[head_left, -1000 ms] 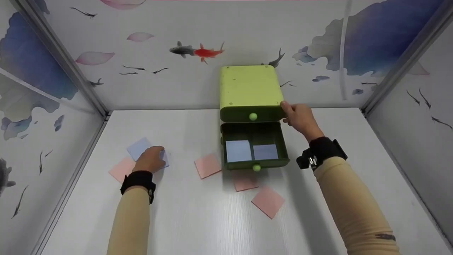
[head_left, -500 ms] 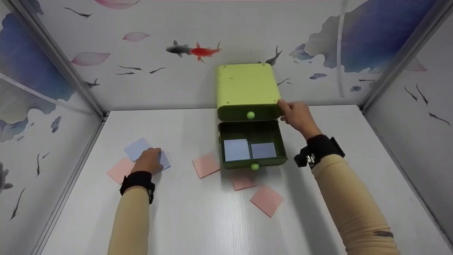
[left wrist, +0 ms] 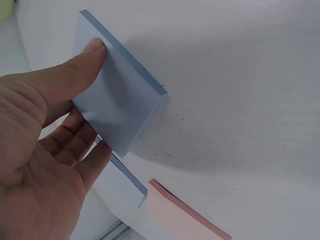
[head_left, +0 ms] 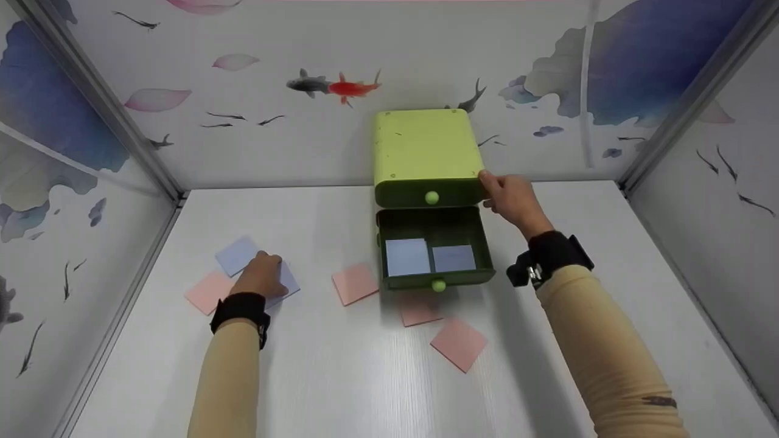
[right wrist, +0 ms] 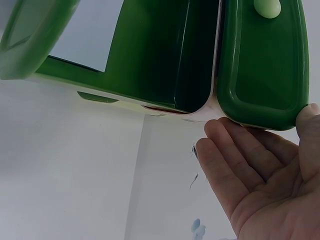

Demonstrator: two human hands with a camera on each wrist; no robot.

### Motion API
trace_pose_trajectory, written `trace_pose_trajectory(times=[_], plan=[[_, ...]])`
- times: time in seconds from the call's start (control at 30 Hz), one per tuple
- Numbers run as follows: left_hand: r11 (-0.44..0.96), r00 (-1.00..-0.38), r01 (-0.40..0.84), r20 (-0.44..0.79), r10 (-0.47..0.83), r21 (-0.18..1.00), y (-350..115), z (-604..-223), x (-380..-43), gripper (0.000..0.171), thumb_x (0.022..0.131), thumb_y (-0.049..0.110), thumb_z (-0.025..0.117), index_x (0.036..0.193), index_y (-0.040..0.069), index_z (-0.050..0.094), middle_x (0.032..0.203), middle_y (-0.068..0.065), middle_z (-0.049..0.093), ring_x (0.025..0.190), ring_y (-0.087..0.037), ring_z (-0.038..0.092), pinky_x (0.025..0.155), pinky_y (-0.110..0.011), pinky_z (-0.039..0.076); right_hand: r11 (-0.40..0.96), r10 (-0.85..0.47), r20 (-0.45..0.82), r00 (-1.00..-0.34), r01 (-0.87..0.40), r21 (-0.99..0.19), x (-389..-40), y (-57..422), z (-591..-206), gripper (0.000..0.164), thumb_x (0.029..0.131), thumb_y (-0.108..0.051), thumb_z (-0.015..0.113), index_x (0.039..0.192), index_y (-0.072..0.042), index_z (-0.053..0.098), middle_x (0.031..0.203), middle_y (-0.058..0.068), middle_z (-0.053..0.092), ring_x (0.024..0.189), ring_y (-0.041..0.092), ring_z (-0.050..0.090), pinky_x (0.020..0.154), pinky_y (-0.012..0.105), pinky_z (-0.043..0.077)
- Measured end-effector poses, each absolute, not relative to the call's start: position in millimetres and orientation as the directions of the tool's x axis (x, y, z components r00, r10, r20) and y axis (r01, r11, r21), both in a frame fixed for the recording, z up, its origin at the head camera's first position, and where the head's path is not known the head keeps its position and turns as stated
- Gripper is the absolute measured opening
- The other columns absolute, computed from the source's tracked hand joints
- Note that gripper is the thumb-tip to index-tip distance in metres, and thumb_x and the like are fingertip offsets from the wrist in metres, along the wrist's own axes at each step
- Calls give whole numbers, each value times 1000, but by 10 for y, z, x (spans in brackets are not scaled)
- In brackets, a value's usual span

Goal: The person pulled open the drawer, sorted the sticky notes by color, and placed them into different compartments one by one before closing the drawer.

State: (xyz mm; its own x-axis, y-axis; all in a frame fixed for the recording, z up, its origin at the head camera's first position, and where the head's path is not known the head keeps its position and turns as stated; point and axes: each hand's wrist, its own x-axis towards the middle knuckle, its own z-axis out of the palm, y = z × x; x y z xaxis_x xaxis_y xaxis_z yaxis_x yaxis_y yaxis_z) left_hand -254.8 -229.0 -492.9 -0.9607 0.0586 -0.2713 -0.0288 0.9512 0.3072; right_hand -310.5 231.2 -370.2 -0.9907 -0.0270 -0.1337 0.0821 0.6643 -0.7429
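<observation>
My left hand (head_left: 261, 277) pinches a blue sticky note pad (left wrist: 120, 95) between thumb and fingers, at the left of the table. The thumb lies on the pad's face in the left wrist view. A second blue sticky note pad (head_left: 237, 254) and a pink pad (head_left: 209, 292) lie right beside this hand. My right hand (head_left: 516, 201) rests against the right front corner of the green drawer box (head_left: 429, 146), its thumb at the upper edge and its fingers along the side. The box's lower drawer (head_left: 453, 225) is pulled out and holds two blue pads (head_left: 406, 257) on either side of a divider.
The upper drawer (head_left: 401, 194) is closed, with a round light green knob (head_left: 432, 198). Several pink pads (head_left: 355, 284) lie left of and in front of the drawer box, one partly beneath the pulled-out drawer. Patterned walls (head_left: 328, 146) enclose the white table (head_left: 341, 377).
My left hand has shifted slightly right, and the blue pad under its fingers has moved right with it. The right hand stays at the box's corner, and the drawers have not moved.
</observation>
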Motion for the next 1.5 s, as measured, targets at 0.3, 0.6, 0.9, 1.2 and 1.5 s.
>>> trace_pose_trajectory(times=[0.3,0.6,0.9,1.2,1.5], plan=[[940,-954,-31,-290,73,338,-2293,-4893,-2514,67,83,10,75,139,-8,44,135,-34,47,126,-47,48,108,-55,38,647,-13,-154,-988,109,-754,-3103,2312,-3714,72,99,-60,33,133,-1,56,128,20,61,112,33,63,96,45,49],[937,-960,-32,-273,68,347,-2330,-4925,-2540,65,82,9,75,139,-7,46,139,-31,49,130,-47,44,111,-55,35,645,-13,-159,-987,113,-756,-3100,2318,-3718,72,99,-60,34,134,-1,56,128,19,62,112,32,64,97,45,49],[928,-993,40,-90,79,370,-2324,-4878,-2566,35,90,-3,61,124,-9,60,125,-30,59,120,-46,53,102,-54,43,662,-13,-144,-990,99,-743,-3112,2315,-3705,69,101,-57,33,134,-2,56,125,20,64,108,32,66,93,42,49],[911,-996,27,-62,58,410,-2279,-4810,-2609,25,97,1,52,117,-2,67,120,-24,66,114,-41,60,97,-53,47,665,-35,-166,-985,101,-740,-3127,2318,-3660,70,101,-57,34,137,0,53,129,21,61,112,35,63,98,46,48],[913,-993,57,-74,95,404,-2162,-4643,-2618,24,98,8,54,117,2,67,119,-23,67,104,-37,64,91,-52,51,674,-25,-162,-987,103,-731,-3127,2307,-3661,70,101,-57,33,137,1,53,126,21,63,109,32,65,96,44,50]])
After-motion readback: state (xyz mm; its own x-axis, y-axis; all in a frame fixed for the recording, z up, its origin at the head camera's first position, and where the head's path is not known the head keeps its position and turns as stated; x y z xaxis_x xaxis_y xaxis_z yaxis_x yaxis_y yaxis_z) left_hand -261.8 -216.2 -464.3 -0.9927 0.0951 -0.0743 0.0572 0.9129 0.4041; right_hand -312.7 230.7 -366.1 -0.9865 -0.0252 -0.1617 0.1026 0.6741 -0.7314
